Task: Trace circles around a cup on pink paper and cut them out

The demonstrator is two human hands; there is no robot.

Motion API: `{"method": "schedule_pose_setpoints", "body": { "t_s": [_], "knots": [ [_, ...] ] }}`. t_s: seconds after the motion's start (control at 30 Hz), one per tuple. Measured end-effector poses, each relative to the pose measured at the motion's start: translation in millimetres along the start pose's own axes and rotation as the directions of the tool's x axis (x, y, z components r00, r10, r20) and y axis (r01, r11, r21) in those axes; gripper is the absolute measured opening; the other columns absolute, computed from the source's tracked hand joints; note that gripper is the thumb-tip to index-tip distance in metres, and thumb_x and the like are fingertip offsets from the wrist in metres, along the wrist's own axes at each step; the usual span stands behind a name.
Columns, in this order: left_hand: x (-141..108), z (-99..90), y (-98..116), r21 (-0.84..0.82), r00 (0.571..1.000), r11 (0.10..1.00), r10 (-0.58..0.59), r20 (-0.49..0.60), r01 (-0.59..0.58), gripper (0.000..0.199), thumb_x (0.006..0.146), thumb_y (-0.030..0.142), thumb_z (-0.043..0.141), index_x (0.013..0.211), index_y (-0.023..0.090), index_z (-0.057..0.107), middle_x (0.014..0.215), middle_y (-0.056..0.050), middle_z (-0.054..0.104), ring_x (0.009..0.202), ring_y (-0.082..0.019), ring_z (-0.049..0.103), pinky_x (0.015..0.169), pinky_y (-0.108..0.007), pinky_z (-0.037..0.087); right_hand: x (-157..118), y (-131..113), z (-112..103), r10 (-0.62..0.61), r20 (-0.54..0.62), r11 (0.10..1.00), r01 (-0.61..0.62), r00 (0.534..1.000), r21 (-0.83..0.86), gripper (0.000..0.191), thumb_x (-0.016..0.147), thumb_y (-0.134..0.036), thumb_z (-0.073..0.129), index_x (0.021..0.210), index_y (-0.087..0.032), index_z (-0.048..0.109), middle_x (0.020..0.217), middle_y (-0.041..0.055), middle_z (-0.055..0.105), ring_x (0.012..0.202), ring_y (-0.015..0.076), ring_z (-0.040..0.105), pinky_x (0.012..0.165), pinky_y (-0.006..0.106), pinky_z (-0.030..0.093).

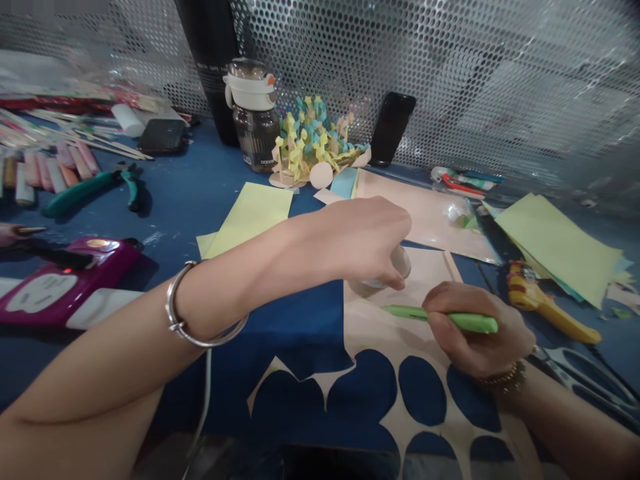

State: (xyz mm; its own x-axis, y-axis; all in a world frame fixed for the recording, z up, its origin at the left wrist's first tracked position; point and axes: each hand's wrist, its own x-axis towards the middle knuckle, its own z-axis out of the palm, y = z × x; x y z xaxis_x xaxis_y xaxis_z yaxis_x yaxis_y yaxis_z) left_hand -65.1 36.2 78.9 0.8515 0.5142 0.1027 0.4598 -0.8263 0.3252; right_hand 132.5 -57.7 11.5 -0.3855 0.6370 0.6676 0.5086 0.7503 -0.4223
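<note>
While left hand (367, 233) half-hides its gripped object (369, 288) | right hand (487, 348) grips green pen (473, 323)

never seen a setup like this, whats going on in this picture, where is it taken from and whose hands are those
There is no machine here: a person works with bare hands, seen from a camera worn on their head, looking forward and down. The left hand grips a small rounded object, mostly hidden, over pale pink paper with round holes cut in it. The right hand holds a light green pen above that paper. Around them on the blue table are scissors, a yellow-handled tool, pliers, a bottle and blue and yellow paper decorations.
</note>
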Motion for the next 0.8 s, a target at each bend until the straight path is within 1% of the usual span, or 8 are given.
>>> {"method": "schedule_pose_setpoints", "body": {
  "t_s": [0.17,0.3,0.43,0.63,0.8],
  "knots": [
    [-1.3,0.9,1.7,-0.004,1.0,1.0,0.002,-0.022,-0.002,0.035,0.072,0.048,0.058,0.076,0.015,0.067,0.07,-0.006,0.059,0.063,-0.018,0.052,0.055,-0.03,0.026,-4.1,3.2,2.1,-0.004,-0.017,1.0,0.004,1.0,0.006,0.018,0.076,-0.008,0.059,0.085,-0.023,0.057,0.058,0.0001,0.059,0.051,0.0168,0.058,0.047,0.031,0.047],
    [-0.2,4.8,0.4,-0.007,0.999,1.0,0.002,-0.038,-0.002,0.033,0.07,0.046,0.058,0.077,0.016,0.069,0.072,-0.007,0.059,0.066,-0.02,0.053,0.057,-0.031,0.027,-1.7,0.6,2.1,-0.013,0.007,1.0,0.013,1.0,0.003,0.017,0.077,-0.008,0.057,0.085,-0.023,0.057,0.056,-0.0003,0.057,0.05,0.0165,0.058,0.045,0.03,0.046],
    [1.0,5.8,-0.5,-0.002,0.999,1.0,0.013,-0.033,-0.013,0.032,0.071,0.046,0.058,0.075,0.016,0.069,0.068,-0.007,0.059,0.064,-0.02,0.053,0.057,-0.031,0.027,1.7,-1.4,1.6,-0.016,0.028,1.0,0.016,0.999,0.0,0.018,0.078,-0.008,0.056,0.086,-0.025,0.057,0.053,-0.0012,0.057,0.05,0.0165,0.059,0.045,0.03,0.047],
    [1.1,3.2,1.4,-0.017,1.0,0.999,0.027,-0.013,-0.027,0.029,0.071,0.042,0.059,0.087,0.02,0.071,0.073,-0.004,0.064,0.068,-0.019,0.055,0.06,-0.029,0.029,1.0,0.0,1.3,-0.024,0.056,1.0,0.024,0.998,0.006,0.018,0.076,-0.007,0.057,0.086,-0.022,0.055,0.056,-0.0008,0.058,0.049,0.0153,0.058,0.045,0.028,0.046],
    [-1.3,0.2,5.6,-0.034,1.0,0.999,0.03,0.007,-0.03,0.024,0.074,0.038,0.058,0.078,0.018,0.072,0.068,-0.004,0.063,0.063,-0.017,0.054,0.058,-0.029,0.028,-1.1,-0.6,3.2,-0.024,0.022,0.999,0.025,0.999,-0.042,0.018,0.076,-0.008,0.058,0.086,-0.023,0.055,0.058,-0.0018,0.06,0.052,0.0153,0.06,0.048,0.028,0.048]
  ]
}}
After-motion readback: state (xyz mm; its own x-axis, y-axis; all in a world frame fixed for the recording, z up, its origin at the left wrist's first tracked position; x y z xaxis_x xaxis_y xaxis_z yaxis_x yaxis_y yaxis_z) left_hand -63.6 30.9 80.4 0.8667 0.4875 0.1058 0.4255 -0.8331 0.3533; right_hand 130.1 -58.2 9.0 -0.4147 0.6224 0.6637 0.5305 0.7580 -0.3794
